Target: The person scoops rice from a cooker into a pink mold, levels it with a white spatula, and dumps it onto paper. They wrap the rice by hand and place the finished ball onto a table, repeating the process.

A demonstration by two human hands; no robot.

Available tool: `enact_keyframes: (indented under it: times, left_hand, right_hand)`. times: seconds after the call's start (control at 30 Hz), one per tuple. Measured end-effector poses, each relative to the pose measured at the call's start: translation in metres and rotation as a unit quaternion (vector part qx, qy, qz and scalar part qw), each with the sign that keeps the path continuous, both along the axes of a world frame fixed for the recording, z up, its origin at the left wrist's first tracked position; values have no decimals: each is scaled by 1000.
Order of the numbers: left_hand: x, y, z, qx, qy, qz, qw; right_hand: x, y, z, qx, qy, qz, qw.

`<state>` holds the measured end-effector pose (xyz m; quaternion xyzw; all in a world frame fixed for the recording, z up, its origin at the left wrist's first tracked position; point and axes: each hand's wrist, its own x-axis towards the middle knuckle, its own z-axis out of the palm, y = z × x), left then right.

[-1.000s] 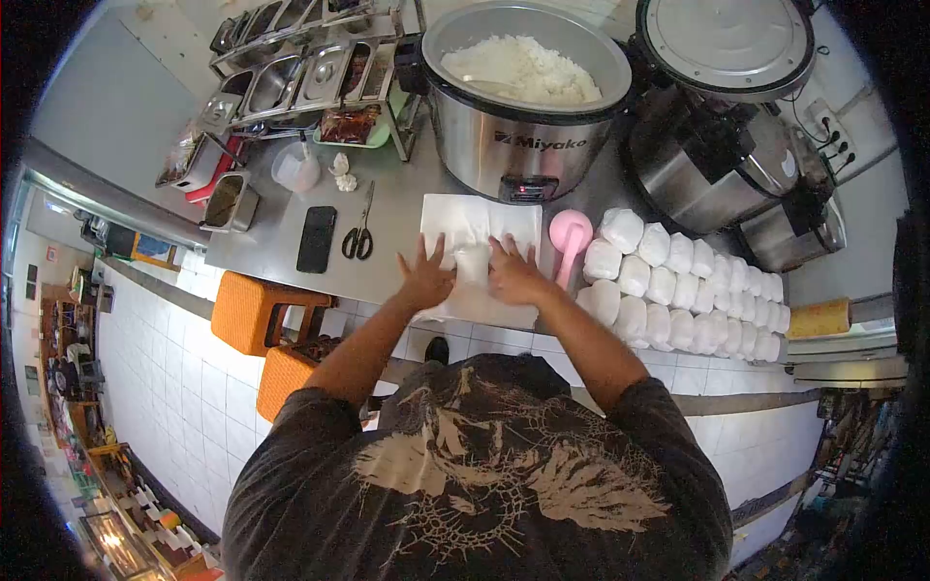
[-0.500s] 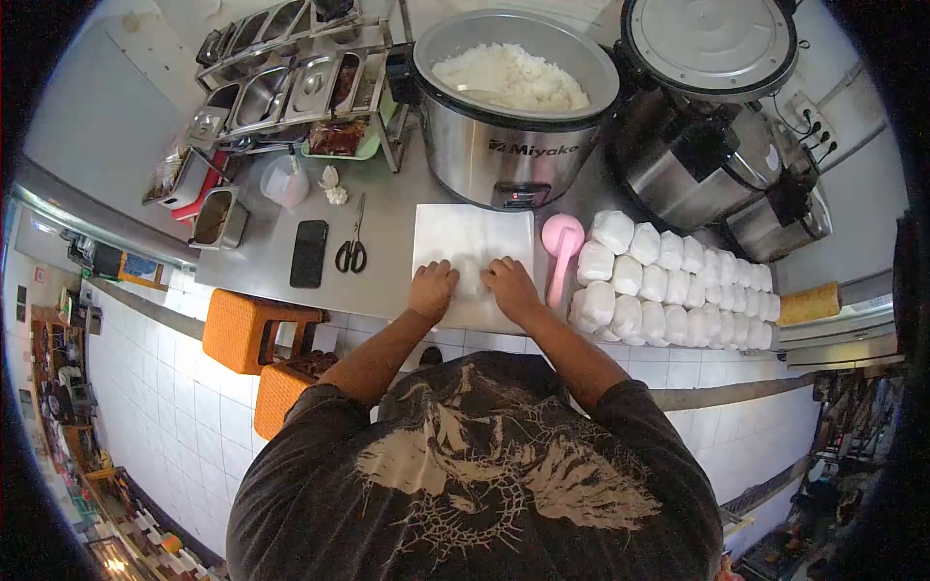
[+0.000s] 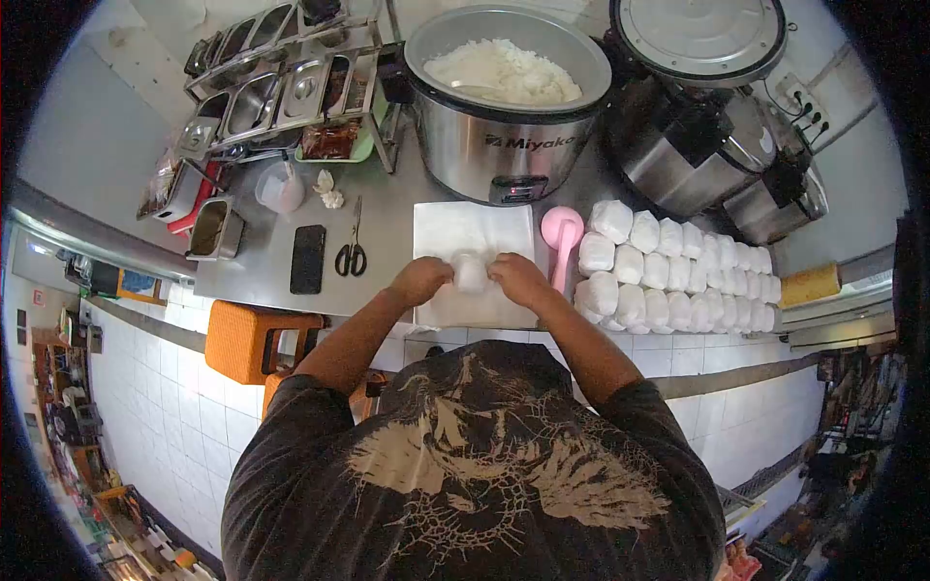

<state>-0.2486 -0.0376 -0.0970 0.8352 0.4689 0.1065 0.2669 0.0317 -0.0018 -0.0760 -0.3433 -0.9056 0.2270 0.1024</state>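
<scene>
A small white paper-wrapped bundle (image 3: 472,273) lies on a stack of white paper sheets (image 3: 473,225) at the table's front edge. My left hand (image 3: 424,280) is closed at the bundle's left end, fingertips pinching its paper. At the opposite end my right hand (image 3: 517,278) likewise grips the paper with curled fingers. What is inside the wrapping is hidden. Just right of the sheets rests a pink rice scoop (image 3: 562,232). Several finished-looking white packets (image 3: 630,263) are stacked in rows farther right.
Behind the sheets stands a large rice cooker (image 3: 504,145) full of white rice. More steel cookers (image 3: 668,145) are at the back right. Scissors (image 3: 353,254), a black phone (image 3: 308,259) and a rack of steel food pans (image 3: 291,97) are on the left. An orange stool (image 3: 237,344) stands below the table.
My hands have shifted slightly away from my body and a little farther apart. The bundle between them now shows as a rounded, more compact shape.
</scene>
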Motion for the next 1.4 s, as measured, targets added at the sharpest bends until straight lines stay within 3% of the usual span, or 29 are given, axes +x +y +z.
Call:
enact_keyframes:
  times: [0.07, 0.17, 0.27, 0.33, 0.47, 0.57, 0.67, 0.77, 0.8, 0.9, 0.93, 0.97, 1.03, 1.07, 1.1, 1.17, 1.23, 1.3, 1.33, 1.37, 1.4]
  left_hand:
    - [7, 5, 28, -143, -72, 98, 982]
    - [13, 7, 16, 4, -39, 151, 988]
    - [18, 11, 8, 28, -30, 131, 991]
    - [24, 9, -4, 49, -49, 136, 988]
    - [37, 2, -2, 88, -20, 160, 983]
    - [39, -8, 22, -52, -176, 161, 970]
    - [37, -16, 33, -265, -397, 104, 873]
    - [67, -28, 58, -341, -457, 116, 814]
    - [82, -32, 71, -331, -436, 143, 825]
    - [126, -34, 85, -264, -374, 205, 865]
    - [138, -31, 74, -222, -356, 212, 883]
    - [150, -28, 63, -179, -338, 218, 898]
    - [181, -27, 88, -108, -310, 190, 925]
    - [194, -24, 93, -65, -285, 171, 941]
    - [208, -21, 100, -20, -259, 153, 954]
    - [240, -19, 113, -67, -294, 112, 947]
    - [268, -12, 116, -117, -362, 47, 924]
    - [293, -13, 122, -321, -448, 71, 831]
    - [304, -15, 129, -417, -480, 83, 767]
    - [315, -14, 135, -508, -504, 97, 692]
    - [323, -15, 154, -596, -435, 116, 665]
  right_hand:
    - [-1, 4, 3, -34, 25, 15, 999]
    - [3, 3, -2, -8, 28, 27, 999]
    - [-7, 10, -10, -134, 41, -108, 984]
    - [-22, 18, -16, -127, 5, -132, 983]
    - [-40, 24, -44, 89, -107, -86, 986]
    - [-20, -2, 11, -182, 93, -111, 973]
    - [-1, -42, 62, -387, 318, -97, 860]
    - [13, -65, 76, -169, 298, -158, 926]
    - [15, -71, 63, 33, 286, -203, 936]
    - [38, -87, 68, 58, 298, -299, 905]
    - [54, -88, 60, -98, 325, -297, 892]
    - [65, -92, 50, -171, 383, -336, 843]
    - [85, -98, 50, -309, 488, -393, 716]
    - [100, -105, 59, -369, 569, -338, 653]
    - [108, -110, 75, -306, 536, -342, 709]
    - [124, -123, 89, -175, 456, -348, 800]
    - [147, -127, 88, -253, 530, -358, 726]
    - [173, -129, 94, -287, 618, -370, 632]
    - [187, -130, 103, -360, 727, -295, 504]
    - [197, -132, 114, -380, 738, -262, 492]
    - [205, -135, 124, -401, 747, -229, 478]
